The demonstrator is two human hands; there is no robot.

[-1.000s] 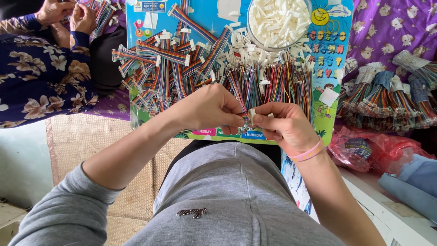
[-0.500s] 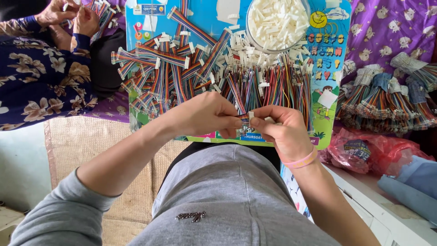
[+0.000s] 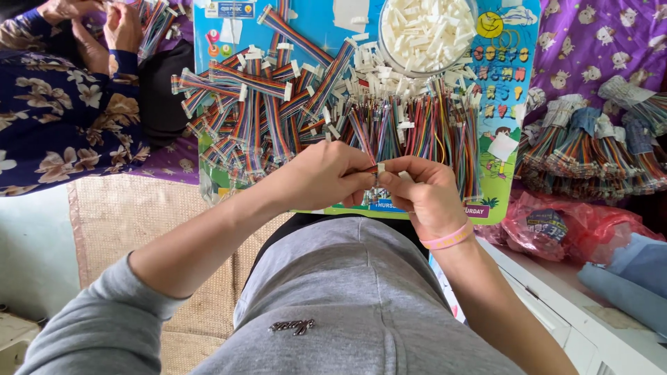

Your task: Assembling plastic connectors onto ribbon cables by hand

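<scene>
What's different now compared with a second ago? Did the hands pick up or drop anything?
Very little. The left hand and right hand stay pressed together over the lap, pinching the same small white connector; the right wrist has turned slightly. Nothing was picked up or let go. The rainbow ribbon cables, the bowl of white connectors and the other person's hands are as before.

Both forearms reach forward from the lower edge of the view and converge at centre. Left hand (image 3: pixel 321 175): back turned up, fingers curled inward, thumb and forefinger tips pinched together at its right side. Right hand (image 3: pixel 422 194): knuckles up, fingers bunched, fingertips meeting those of the left. Left sleeve pushed up to the elbow. Right wrist bent slightly, right forearm bare.
</scene>
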